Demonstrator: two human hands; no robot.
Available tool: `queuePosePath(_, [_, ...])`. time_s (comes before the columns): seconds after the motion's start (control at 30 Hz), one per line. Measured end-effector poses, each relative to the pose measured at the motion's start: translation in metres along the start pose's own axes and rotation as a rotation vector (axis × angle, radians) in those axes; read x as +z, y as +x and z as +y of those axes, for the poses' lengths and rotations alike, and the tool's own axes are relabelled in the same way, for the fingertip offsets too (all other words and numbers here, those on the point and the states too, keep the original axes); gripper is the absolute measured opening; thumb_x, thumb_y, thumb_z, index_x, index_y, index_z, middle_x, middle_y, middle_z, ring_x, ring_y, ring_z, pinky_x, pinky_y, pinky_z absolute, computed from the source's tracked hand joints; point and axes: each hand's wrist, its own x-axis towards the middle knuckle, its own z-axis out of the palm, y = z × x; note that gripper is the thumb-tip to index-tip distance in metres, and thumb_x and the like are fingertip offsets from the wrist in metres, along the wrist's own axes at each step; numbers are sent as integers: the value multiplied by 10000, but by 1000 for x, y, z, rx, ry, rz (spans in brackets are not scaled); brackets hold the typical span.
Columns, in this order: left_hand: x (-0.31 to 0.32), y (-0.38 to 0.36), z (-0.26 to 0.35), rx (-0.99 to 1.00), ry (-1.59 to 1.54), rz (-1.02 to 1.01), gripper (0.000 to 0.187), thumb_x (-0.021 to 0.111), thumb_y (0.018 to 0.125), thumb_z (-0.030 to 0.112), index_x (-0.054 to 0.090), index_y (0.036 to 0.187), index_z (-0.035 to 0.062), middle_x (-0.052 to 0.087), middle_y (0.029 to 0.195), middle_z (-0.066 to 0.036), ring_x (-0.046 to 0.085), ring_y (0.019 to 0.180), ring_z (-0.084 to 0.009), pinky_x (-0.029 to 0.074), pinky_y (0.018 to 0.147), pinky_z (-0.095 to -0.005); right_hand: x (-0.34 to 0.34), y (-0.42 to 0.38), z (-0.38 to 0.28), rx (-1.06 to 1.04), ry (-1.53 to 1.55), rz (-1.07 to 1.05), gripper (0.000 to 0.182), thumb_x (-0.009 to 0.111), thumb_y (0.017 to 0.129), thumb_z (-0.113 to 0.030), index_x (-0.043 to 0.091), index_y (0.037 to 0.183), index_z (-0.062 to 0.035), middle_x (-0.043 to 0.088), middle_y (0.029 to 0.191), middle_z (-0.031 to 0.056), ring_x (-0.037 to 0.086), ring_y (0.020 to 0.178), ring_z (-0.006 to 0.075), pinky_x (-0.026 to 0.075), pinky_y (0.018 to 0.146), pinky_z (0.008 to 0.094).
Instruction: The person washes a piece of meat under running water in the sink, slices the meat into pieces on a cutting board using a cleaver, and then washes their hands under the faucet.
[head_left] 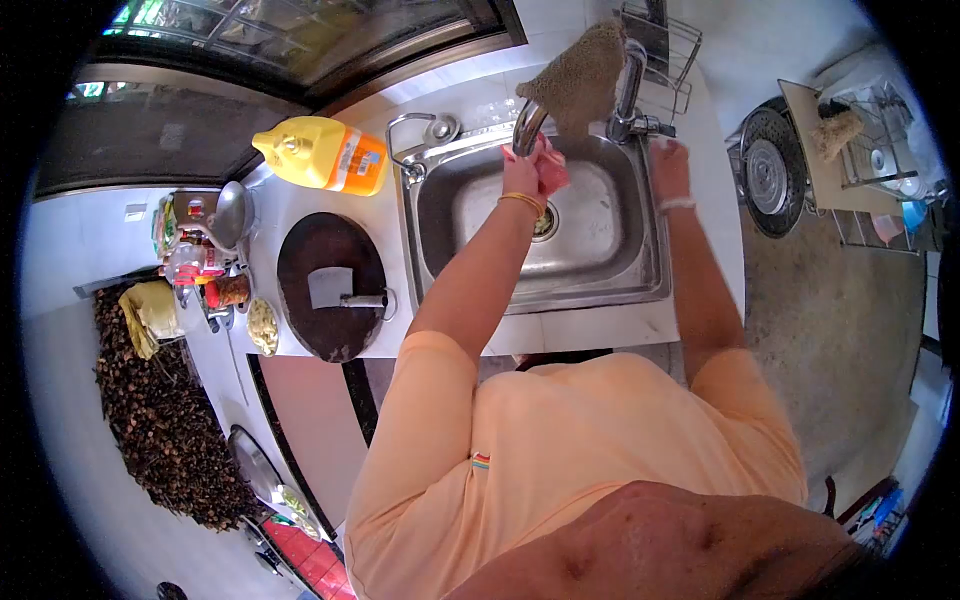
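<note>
So the left hand (521, 176) is closed around a pink cloth (550, 168), holding it bunched up right under the curved spout of the faucet (528, 125), over the steel sink (640, 270). The cloth sticks out to the right of the fist, toward the drain (545, 222) side, with no real long axis since it's just a wad. The right hand (668, 165) is well off to the right, resting at the sink's back corner just below the tap handle (640, 125); can't tell if it's gripping anything. Left of the grip sit a round chopping board (330, 285) with a cleaver (335, 290) and a yellow jug (320, 152).
</note>
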Motion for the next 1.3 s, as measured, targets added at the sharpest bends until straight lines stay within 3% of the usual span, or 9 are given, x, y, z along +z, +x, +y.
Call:
queuePosePath(0.1, [2,-3,-12,-43,-66,82,219,529,949,290,567,1034,91,627,954,-53,619,846,-194,538,721,-351,29,-84,-59,-476,332,-230,417,634,852,-213,519,1197,-9,563,1143,222,566,1036,363,461,876,412])
queuePosePath(0.17, [-4,-7,-18,-91,-58,103,311,510,966,385,572,1069,98,630,988,-49,619,882,-202,534,757,-366,42,-99,-108,-744,-39,-325,481,645,820,-170,484,1255,-38,563,1140,203,565,1040,374,458,900,429])
queuePosePath(0.33, [-32,-8,-27,-30,-11,-38,487,444,957,531,566,1138,96,605,1090,-65,580,1026,-217,477,904,-348,78,-94,-113,-510,-181,-510,443,650,803,-188,499,1212,-105,570,1139,174,564,1047,388,476,866,479])
queuePosePath(0.47, [-56,-12,-14,-111,77,-23,541,398,941,602,572,1124,123,626,1057,-49,612,965,-203,514,805,-355,58,-89,-166,-546,-348,-726,252,589,859,-270,554,1046,-104,610,1060,156,602,977,382,492,783,495])
queuePosePath(0.53, [-83,-15,1,-195,-72,-516,574,351,927,653,575,1103,155,648,1007,-29,639,874,-184,527,672,-342,79,-80,-148,-533,-268,-774,227,564,880,-279,566,1011,-93,626,1003,152,610,946,386,491,771,485])
queuePosePath(0.7, [-66,-33,3,-105,68,-50,493,378,942,614,570,1075,180,653,985,-15,644,804,-176,527,586,-305,113,-84,-125,-515,23,-772,286,499,945,-316,575,943,-40,636,803,151,633,851,365,482,740,454])
queuePosePath(0.87, [-82,-20,-12,278,82,91,355,500,981,274,487,1322,176,617,1143,-79,631,976,-183,570,713,-316,120,-92,-105,-15,610,-977,263,506,978,-285,550,921,-32,585,697,91,571,555,161,438,472,322])
queuePosePath(1.2, [-73,-22,-7,22,-114,-92,326,533,950,138,545,1233,-23,607,1185,-102,597,1066,-190,484,921,-299,95,-81,-110,19,460,-958,307,488,985,-340,557,961,-42,549,610,36,480,424,129,418,424,298])
queuePosePath(1.3, [-55,-15,-16,240,477,83,282,546,946,191,591,1138,-11,644,1115,-110,622,1000,-190,497,858,-304,86,-80,-117,126,317,-1106,304,449,992,-304,601,980,-41,568,692,39,544,562,93,445,496,247])
